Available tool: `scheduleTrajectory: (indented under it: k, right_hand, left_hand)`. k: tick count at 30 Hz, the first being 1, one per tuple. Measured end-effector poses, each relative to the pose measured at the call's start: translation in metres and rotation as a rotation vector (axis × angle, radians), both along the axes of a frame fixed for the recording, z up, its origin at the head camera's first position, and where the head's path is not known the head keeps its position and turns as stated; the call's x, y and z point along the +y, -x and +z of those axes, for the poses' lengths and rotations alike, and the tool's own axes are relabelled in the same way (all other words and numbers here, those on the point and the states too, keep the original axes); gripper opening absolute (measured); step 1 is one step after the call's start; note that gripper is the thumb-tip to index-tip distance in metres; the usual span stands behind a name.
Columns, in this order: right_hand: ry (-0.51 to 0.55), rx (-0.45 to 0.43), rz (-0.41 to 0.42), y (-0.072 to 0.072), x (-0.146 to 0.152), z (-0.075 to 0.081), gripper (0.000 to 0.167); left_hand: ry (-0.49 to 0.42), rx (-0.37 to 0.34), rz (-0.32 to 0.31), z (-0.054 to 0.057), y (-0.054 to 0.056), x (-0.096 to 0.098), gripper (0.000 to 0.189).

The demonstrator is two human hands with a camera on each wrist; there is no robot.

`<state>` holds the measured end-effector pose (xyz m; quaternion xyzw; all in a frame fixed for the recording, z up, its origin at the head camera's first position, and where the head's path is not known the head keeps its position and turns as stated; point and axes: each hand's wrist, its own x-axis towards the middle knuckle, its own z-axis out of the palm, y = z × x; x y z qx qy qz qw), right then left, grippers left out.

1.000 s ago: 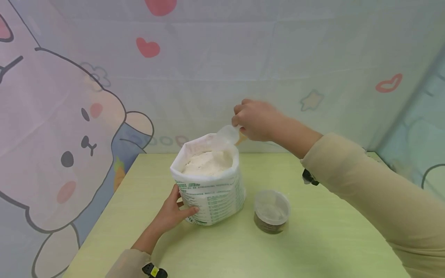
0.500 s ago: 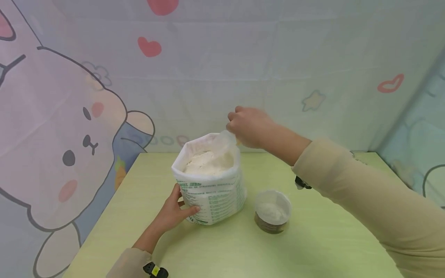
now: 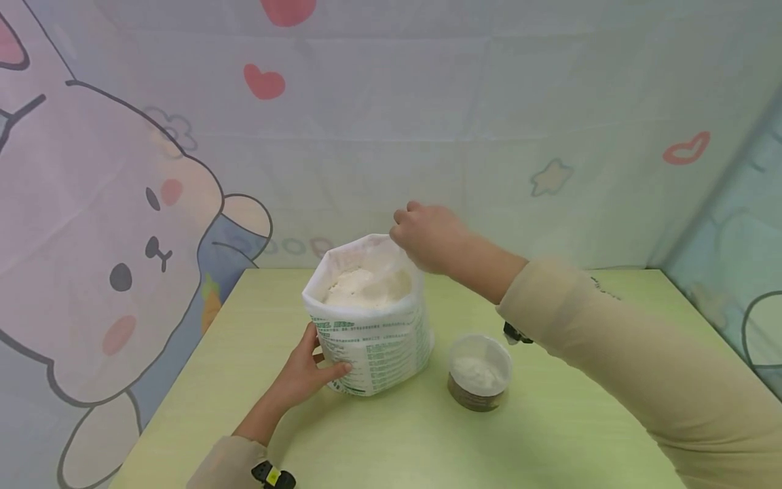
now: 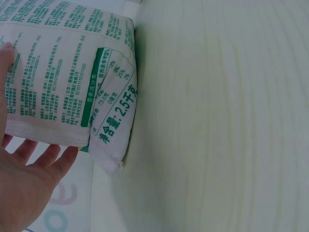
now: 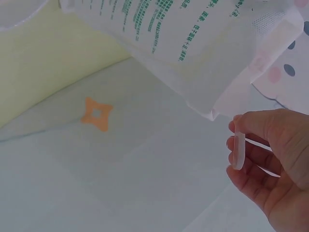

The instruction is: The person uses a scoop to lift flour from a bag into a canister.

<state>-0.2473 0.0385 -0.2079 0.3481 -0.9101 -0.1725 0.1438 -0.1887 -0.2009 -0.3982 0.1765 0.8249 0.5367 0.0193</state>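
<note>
A white bag point(image 3: 379, 353) with green print stands upright on the table, its top folded open and pale, flour-like powder point(image 3: 360, 288) filling it nearly to the rim. My left hand point(image 3: 302, 377) grips its lower left side, thumb in front and fingers behind the edge, as the left wrist view shows. Above the bag's right rim, my right hand point(image 3: 430, 238) pinches the handle point(image 5: 239, 150) of a translucent plastic scoop point(image 3: 388, 266). The scoop's bowl dips into the bag mouth, close over the powder. Right of the bag stands a clear tub point(image 3: 478, 370) with white powder inside.
The pale yellow-green table point(image 3: 379, 448) carries the bag and the tub. Behind it hangs a cloth backdrop point(image 3: 476, 81) printed with a rabbit and hearts, reaching down to the table's back edge. The bag's side lies close beneath my right wrist.
My right hand has moved down and left, taking the scoop lower into the bag mouth. The left hand, bag and tub have stayed in place.
</note>
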Motion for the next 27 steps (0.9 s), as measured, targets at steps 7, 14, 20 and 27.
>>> scheduleTrajectory:
  k: [7, 14, 20, 27]
  right_hand:
    - [0.049, -0.067, -0.047, 0.003, -0.002, -0.007, 0.020]
    - [0.080, -0.122, -0.071, 0.006, -0.006, -0.012, 0.023]
    - [0.095, -0.129, -0.083, 0.006, -0.012, -0.017, 0.026]
    - [0.054, -0.112, -0.097, 0.004, -0.019, -0.021, 0.025]
  left_hand:
    - [0.002, -0.008, 0.005, 0.000, -0.001, 0.001, 0.078]
    - [0.003, -0.007, 0.007, 0.000, -0.001, 0.001, 0.078]
    - [0.004, -0.016, 0.008, -0.002, 0.000, 0.001, 0.078]
    - [-0.003, -0.013, 0.005, -0.002, 0.000, 0.001, 0.078]
